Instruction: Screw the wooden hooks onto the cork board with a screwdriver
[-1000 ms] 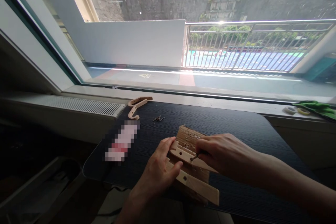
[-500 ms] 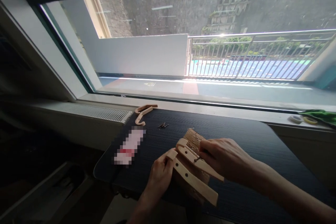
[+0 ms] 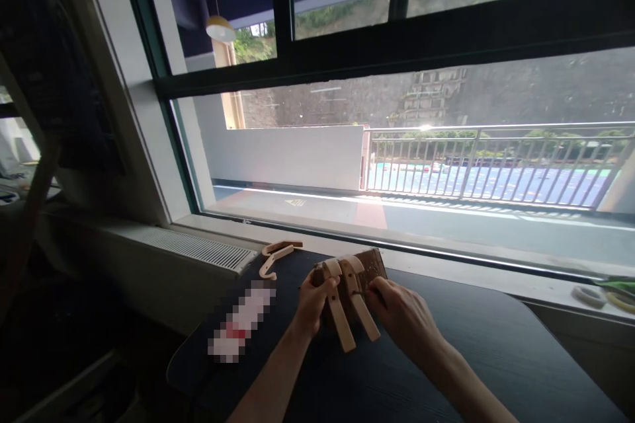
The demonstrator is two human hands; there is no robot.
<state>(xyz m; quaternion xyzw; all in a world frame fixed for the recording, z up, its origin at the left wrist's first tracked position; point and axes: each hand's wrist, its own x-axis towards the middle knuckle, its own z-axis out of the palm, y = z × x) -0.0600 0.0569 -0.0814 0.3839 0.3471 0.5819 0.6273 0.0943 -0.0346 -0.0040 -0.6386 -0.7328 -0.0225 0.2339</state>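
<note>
My left hand (image 3: 310,304) is closed around the left edge of a rough brown wooden board (image 3: 376,264), its thumb by one hook. Two pale curved wooden hooks lie side by side across the board: a left hook (image 3: 342,325) and a right hook (image 3: 366,317). Both have dark holes, and their curled ends point up. My right hand (image 3: 401,307) pinches a small thin screw (image 3: 361,292) at a hole in the right hook. The fingers cover most of that screw. The board is held tilted above the dark table (image 3: 446,357).
Two more curved wooden hooks (image 3: 276,261) lie at the table's far left corner. A blurred pink-and-white item (image 3: 243,324) is in front of them. Beyond the table are a window sill (image 3: 421,258) with tape rolls (image 3: 589,296) and a vented ledge (image 3: 198,244).
The view has tilted up, showing more window. The board with its hooks has turned and been raised towards the far side, both hands moving with it. The loose screws are now hidden from sight.
</note>
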